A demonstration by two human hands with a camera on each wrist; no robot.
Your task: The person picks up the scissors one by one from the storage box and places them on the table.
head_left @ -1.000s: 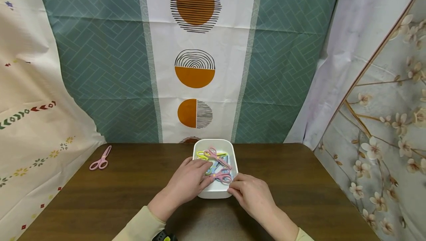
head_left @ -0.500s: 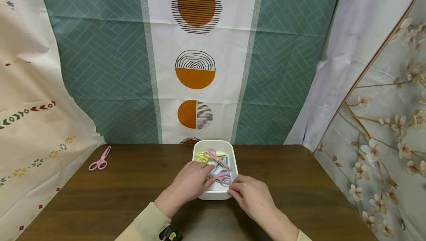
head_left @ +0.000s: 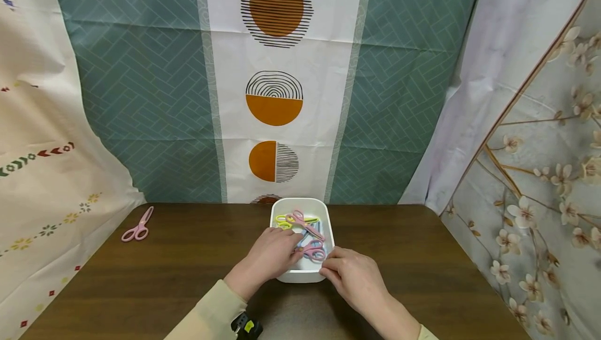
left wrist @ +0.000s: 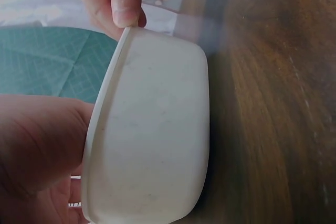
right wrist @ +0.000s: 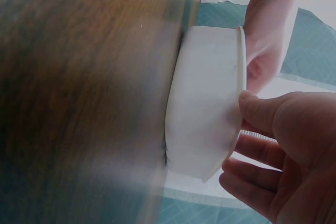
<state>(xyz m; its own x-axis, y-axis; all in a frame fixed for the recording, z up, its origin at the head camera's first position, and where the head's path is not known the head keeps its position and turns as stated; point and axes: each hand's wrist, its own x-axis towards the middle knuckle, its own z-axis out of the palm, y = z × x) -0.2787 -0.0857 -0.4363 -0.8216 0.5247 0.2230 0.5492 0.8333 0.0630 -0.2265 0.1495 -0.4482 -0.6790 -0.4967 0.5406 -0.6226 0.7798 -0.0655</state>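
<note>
- Change over the last second: left hand (head_left: 269, 254) has shifted right and deeper over the white bin (head_left: 300, 277); its sleeve (head_left: 211, 314) and watch (head_left: 246, 325) went right with it. The bits of scissors that showed by its fingertips are now covered.
- Unchanged: right hand (head_left: 351, 273), the bin, and the lone pink scissors (head_left: 142, 224).
- Left fingers: inside the bin, by the handles of the lower pink scissors (head_left: 307, 249). Tips hidden, can't tell if they hold anything.
- Right fingers: narrow, thumb and fingers pinching the bin rim at the near right corner. Both wrist views agree.
- In bin: upper pink scissors (head_left: 307, 227) lie diagonally over yellow-green scissors (head_left: 311, 220); blue scissors (head_left: 305, 236) partly covered beneath. Lower pink pair at the right wall.
- Edges: bin flat on the surface (head_left: 197, 246), far rim about in line with the surface's far edge in the head view; actual gap unclear. Lone pair near the surface's left edge, well apart from the bin.
- Room: brown surface runs well out left and right of the bin. Inside, white floor shows between the lower pink pair and near wall.
</note>
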